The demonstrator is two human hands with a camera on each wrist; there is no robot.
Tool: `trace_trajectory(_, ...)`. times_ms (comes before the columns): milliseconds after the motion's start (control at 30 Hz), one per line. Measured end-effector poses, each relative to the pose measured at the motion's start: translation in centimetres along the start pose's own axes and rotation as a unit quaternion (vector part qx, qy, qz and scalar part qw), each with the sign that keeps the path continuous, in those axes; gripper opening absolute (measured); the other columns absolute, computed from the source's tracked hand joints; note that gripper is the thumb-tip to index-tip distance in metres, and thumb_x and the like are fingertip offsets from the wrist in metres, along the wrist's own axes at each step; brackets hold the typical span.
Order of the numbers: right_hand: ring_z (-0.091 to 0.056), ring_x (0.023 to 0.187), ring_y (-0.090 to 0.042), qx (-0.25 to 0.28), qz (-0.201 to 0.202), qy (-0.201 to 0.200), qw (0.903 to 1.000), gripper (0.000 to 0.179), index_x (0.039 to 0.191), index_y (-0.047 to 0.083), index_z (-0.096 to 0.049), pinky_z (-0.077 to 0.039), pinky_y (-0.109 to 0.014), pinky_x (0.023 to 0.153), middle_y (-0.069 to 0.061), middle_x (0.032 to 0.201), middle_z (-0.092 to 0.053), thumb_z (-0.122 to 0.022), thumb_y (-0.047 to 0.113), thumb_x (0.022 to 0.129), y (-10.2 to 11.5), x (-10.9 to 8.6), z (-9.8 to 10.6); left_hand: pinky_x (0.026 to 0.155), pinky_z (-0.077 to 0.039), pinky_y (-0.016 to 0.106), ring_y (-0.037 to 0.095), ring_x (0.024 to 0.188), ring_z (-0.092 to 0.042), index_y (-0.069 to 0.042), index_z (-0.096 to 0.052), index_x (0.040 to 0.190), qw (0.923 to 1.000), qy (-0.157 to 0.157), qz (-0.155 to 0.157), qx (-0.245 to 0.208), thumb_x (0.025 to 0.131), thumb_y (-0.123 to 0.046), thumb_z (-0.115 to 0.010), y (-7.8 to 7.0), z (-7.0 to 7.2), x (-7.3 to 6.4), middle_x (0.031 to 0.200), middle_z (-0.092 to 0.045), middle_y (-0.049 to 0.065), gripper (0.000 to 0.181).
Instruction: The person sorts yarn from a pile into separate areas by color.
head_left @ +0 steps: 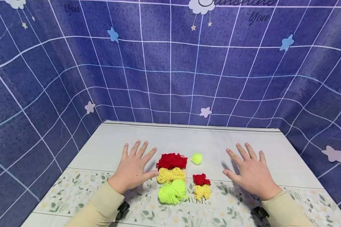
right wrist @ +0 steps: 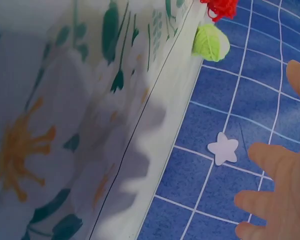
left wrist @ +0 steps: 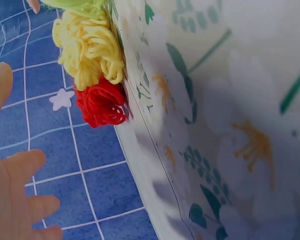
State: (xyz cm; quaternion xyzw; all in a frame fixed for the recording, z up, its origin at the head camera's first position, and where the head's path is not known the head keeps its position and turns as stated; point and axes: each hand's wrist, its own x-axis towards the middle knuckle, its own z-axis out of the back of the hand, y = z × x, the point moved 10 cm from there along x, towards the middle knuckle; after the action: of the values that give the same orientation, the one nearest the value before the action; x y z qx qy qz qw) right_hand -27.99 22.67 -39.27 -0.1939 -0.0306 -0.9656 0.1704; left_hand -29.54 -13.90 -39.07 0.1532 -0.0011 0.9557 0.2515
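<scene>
My left hand [head_left: 133,170] is spread palm down over the table, left of a column of three larger yarn bundles. That column runs from a red yarn bundle [head_left: 171,161] at the back, through a yellow yarn bundle [head_left: 171,175], to a neon green yarn bundle [head_left: 172,192] in front. The left thumb tip comes right to the yellow bundle's edge in the head view. To the right lie a small neon green yarn ball [head_left: 197,158], a small red yarn bundle [head_left: 201,179] and a small yellow yarn bundle [head_left: 202,192]. My right hand [head_left: 253,175] hovers right of these with fingers spread, holding nothing.
The white table [head_left: 216,135] has a floral printed band [head_left: 147,214] across its front part. A blue gridded curtain [head_left: 170,78] with stars stands behind the table and along both sides. Dark wrist mounts [head_left: 260,216] show beneath the sleeves.
</scene>
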Motion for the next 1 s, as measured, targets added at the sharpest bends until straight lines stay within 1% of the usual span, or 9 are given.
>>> trace_trajectory(100,-0.029,0.143,-0.048,-0.001,0.009,0.000,1.0000,0.076,0.149,0.022,-0.054,-0.020,-0.080,0.101,-0.020,0.154,-0.042,-0.060,0.069,0.089,0.5,0.1,0.3,0.112,-0.003,0.073,0.042,0.150,-0.018,-0.025,-0.041,0.157,0.9999,-0.004,-0.008,-0.008,0.088,-0.074,-0.057,-0.3,0.0,0.1,0.162,-0.030,0.015,0.086)
trace_trajectory(233,-0.028,0.145,-0.047,0.012,0.018,0.009,0.9997,0.072,0.149,0.021,-0.054,-0.022,-0.078,0.103,-0.020,0.155,-0.041,-0.062,0.064,0.092,1.3,0.1,0.5,0.112,-0.006,0.074,0.041,0.149,-0.023,-0.025,-0.042,0.157,0.9996,-0.002,-0.021,-0.021,0.089,-0.072,-0.058,-0.9,-0.1,0.1,0.161,-0.034,0.015,0.084)
trace_trajectory(333,-0.029,0.144,-0.046,0.028,0.024,0.017,0.9992,0.070,0.150,0.021,-0.053,-0.024,-0.077,0.104,-0.019,0.155,-0.041,-0.062,0.061,0.093,1.9,0.1,0.4,0.112,-0.008,0.073,0.040,0.147,-0.028,-0.024,-0.042,0.157,0.9982,0.010,-0.031,-0.049,0.091,-0.069,-0.059,-1.5,-0.3,0.2,0.160,-0.036,0.014,0.081)
trace_trajectory(467,-0.033,0.142,-0.046,0.066,0.037,0.022,0.9969,0.065,0.150,0.021,-0.052,-0.031,-0.072,0.104,-0.019,0.154,-0.042,-0.062,0.056,0.096,2.7,0.0,-0.1,0.112,-0.013,0.071,0.038,0.145,-0.030,-0.024,-0.040,0.158,0.9928,0.034,-0.045,-0.105,0.094,-0.062,-0.061,-2.0,-0.8,0.7,0.159,-0.036,0.014,0.077)
trace_trajectory(633,-0.042,0.136,-0.041,0.141,0.052,0.031,0.9882,0.058,0.147,0.023,-0.055,-0.037,-0.066,0.103,-0.016,0.150,-0.046,-0.059,0.054,0.099,4.2,0.4,-0.8,0.111,-0.026,0.064,0.032,0.144,-0.032,-0.025,-0.037,0.159,0.9789,0.083,-0.059,-0.177,0.096,-0.055,-0.063,-2.4,-2.1,2.0,0.158,-0.037,0.010,0.074)
trace_trajectory(767,-0.049,0.130,-0.033,0.198,0.054,0.067,0.9765,0.051,0.141,0.024,-0.061,-0.044,-0.059,0.101,-0.007,0.141,-0.054,-0.059,0.052,0.100,5.6,0.6,-1.8,0.110,-0.032,0.058,0.027,0.141,-0.035,-0.024,-0.040,0.157,0.9636,0.116,-0.049,-0.236,0.097,-0.048,-0.066,-2.4,-3.4,3.2,0.154,-0.042,0.004,0.070)
trace_trajectory(833,-0.051,0.126,-0.027,0.223,0.056,0.094,0.9687,0.046,0.138,0.022,-0.064,-0.046,-0.054,0.099,0.000,0.135,-0.057,-0.061,0.049,0.100,6.4,0.7,-2.6,0.111,-0.034,0.055,0.027,0.140,-0.036,-0.023,-0.042,0.156,0.9540,0.127,-0.037,-0.269,0.097,-0.045,-0.067,-2.4,-4.0,3.6,0.152,-0.044,0.003,0.067)
trace_trajectory(933,-0.054,0.119,-0.021,0.263,0.068,0.140,0.9521,0.041,0.134,0.019,-0.066,-0.048,-0.049,0.098,0.004,0.127,-0.059,-0.063,0.041,0.100,7.7,0.9,-3.8,0.110,-0.036,0.053,0.026,0.142,-0.033,-0.022,-0.043,0.155,0.9399,0.135,-0.019,-0.313,0.097,-0.041,-0.068,-2.6,-4.6,4.1,0.151,-0.044,0.002,0.065)
trace_trajectory(1000,-0.056,0.115,-0.019,0.285,0.076,0.165,0.9413,0.040,0.133,0.018,-0.067,-0.049,-0.046,0.096,0.005,0.123,-0.060,-0.063,0.039,0.100,8.4,0.9,-4.4,0.111,-0.036,0.053,0.026,0.144,-0.031,-0.022,-0.044,0.155,0.9342,0.135,-0.011,-0.330,0.097,-0.041,-0.069,-2.8,-4.8,4.5,0.152,-0.043,0.002,0.066)
